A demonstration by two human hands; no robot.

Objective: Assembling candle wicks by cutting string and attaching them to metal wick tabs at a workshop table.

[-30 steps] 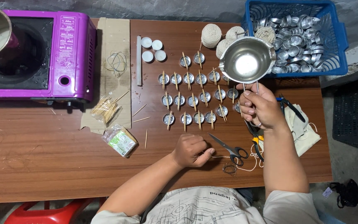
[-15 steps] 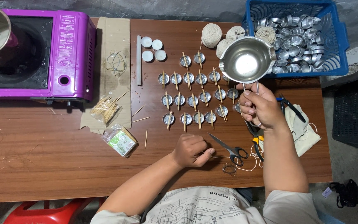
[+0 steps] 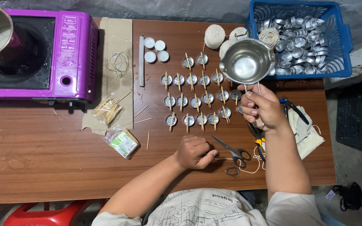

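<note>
Above the candle cups [image 3: 195,101], shiny steel ladle [image 3: 247,61] in right hand [image 3: 264,106]

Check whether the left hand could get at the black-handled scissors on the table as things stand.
Probably yes: the left hand rests closed on the table just beside the scissors, with only thin string between them and nothing covering the handles.

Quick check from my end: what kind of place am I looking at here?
Probably a small home candle-making bench, not a factory line: a wooden table with rows of small metal cups fitted with wicks and sticks, a purple portable stove, and a blue crate of empty cups.
</note>
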